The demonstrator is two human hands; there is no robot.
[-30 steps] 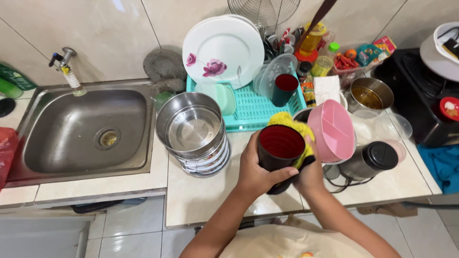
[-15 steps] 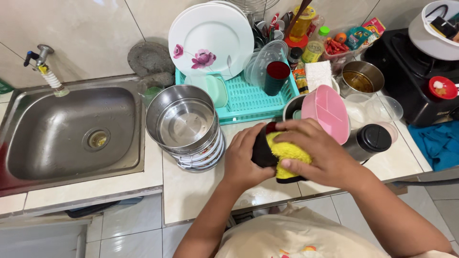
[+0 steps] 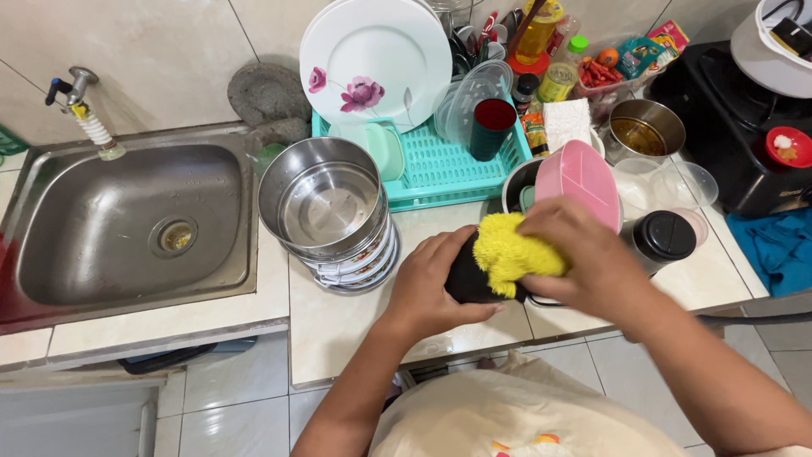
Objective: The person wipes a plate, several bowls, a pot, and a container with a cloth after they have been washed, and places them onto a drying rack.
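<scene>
Sink (image 3: 127, 224) sits at the far left of the table (image 3: 355, 326), tap (image 3: 80, 106) behind it. Just right of the sink, a stack of bowls (image 3: 330, 211) stands on the table. Behind the stack, the drying rack (image 3: 444, 169) holds a plate (image 3: 376, 63) leaning upright, with a tumbler (image 3: 491, 127) in it at the right. In front of the rack, over the table's near edge, the left hand (image 3: 431, 283) holds a cup (image 3: 465, 275), and the right hand (image 3: 588, 258) presses a sponge (image 3: 512, 254) on it. Right of them stands a lidded jar (image 3: 664, 241), and behind that a metal pot (image 3: 647, 127).
</scene>
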